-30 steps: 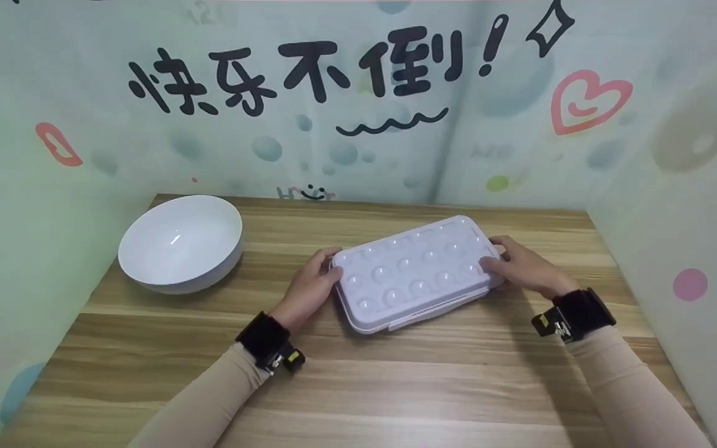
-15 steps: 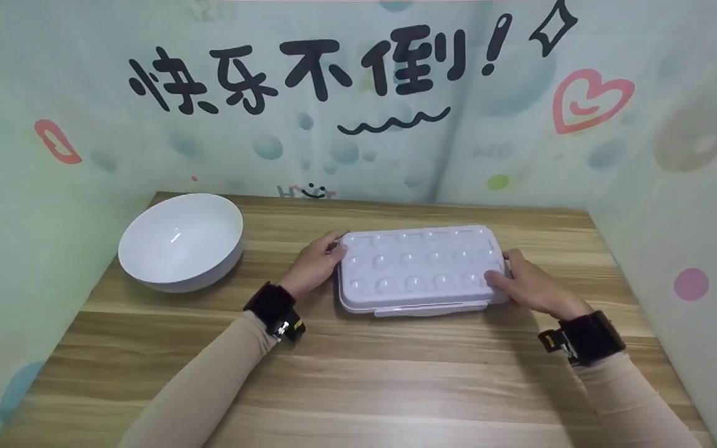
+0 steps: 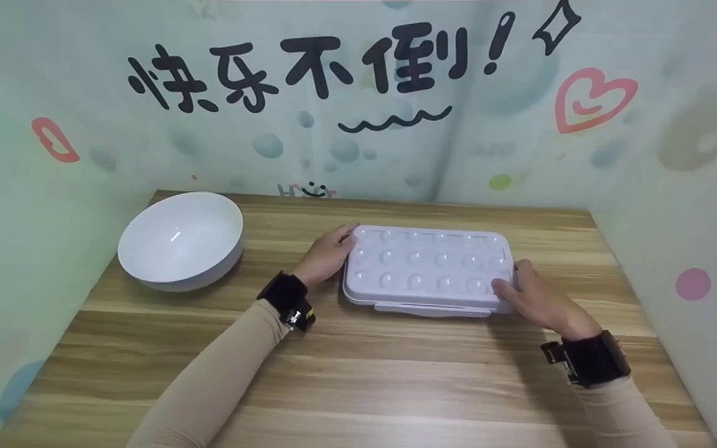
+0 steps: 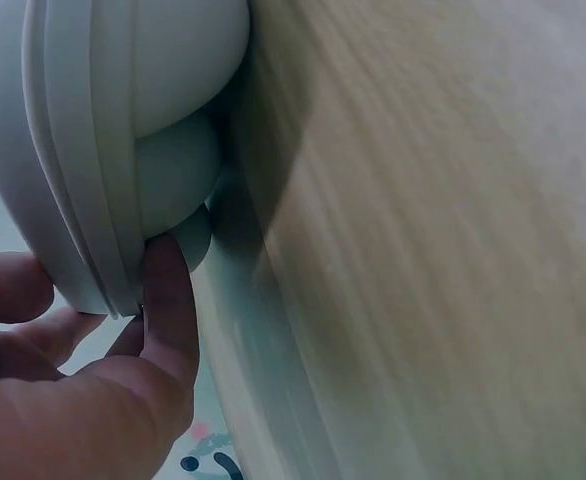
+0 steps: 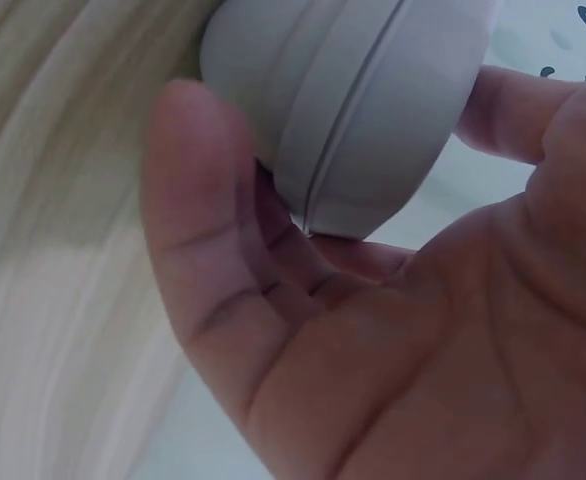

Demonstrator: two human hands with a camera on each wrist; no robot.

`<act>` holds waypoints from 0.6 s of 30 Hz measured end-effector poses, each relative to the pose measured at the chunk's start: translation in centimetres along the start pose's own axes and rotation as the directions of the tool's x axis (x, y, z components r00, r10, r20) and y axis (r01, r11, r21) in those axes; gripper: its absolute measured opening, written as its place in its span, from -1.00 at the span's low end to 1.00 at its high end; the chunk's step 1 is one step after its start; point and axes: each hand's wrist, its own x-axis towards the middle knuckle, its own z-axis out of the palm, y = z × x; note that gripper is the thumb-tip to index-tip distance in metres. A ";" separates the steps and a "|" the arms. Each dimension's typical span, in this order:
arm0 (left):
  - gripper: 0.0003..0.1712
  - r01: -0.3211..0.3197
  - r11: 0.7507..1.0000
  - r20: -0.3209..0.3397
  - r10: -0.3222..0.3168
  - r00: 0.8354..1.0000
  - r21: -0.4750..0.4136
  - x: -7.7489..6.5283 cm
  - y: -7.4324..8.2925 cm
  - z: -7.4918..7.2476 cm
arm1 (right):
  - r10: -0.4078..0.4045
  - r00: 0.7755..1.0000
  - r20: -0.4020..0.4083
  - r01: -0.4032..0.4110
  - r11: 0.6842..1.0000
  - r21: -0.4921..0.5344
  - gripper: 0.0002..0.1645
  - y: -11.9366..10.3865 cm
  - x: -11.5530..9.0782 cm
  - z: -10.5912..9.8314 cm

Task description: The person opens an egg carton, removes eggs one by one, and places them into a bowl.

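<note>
One pale lidded case [image 3: 431, 264] is held at both ends: its left end is pinched by the left grip [image 3: 326, 256], its right end by the right grip [image 3: 540, 297], both spanning only the case's thickness. Rounded bulges [image 4: 178, 175] underneath, hidden from the head view, are shown close to the worktop [image 3: 358, 386] by the left wrist view. Left of both grips, a white bowl [image 3: 181, 239] is set.

Bowl [image 3: 181, 239] stands on table [image 3: 358, 386], near its far left corner. Box [image 3: 430, 264] right of bowl, between left hand [image 3: 327, 252] and right hand [image 3: 542, 298]. Backdrop [image 3: 489, 146] behind table, bowl and box.
</note>
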 end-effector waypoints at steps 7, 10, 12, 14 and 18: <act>-0.39 -0.026 1.000 0.009 0.026 1.000 -0.010 -0.1 0.0 0.1 | 0.024 1.000 0.020 -0.024 1.000 0.000 -0.17 -0.3 -0.4 -0.1; -0.39 -0.029 0.999 -0.002 0.029 1.000 -0.027 -0.2 0.0 0.2 | 0.024 0.999 0.021 -0.024 1.000 -0.012 -0.15 -0.2 -0.4 -0.2; -0.39 -0.027 0.999 -0.014 0.026 1.000 -0.038 -0.2 0.0 0.3 | 0.019 1.000 0.014 -0.018 1.000 -0.016 -0.16 -0.2 -0.4 -0.2; -0.39 -0.019 0.999 -0.031 0.018 0.999 -0.040 -0.2 -0.1 0.4 | 0.016 1.000 0.010 -0.016 1.000 -0.018 -0.14 -0.1 -0.3 -0.2; -0.41 -0.012 1.000 -0.064 0.011 0.998 -0.020 -0.5 -0.2 0.5 | 0.030 0.999 0.011 -0.030 0.999 -0.037 -0.06 -0.1 -0.3 -0.1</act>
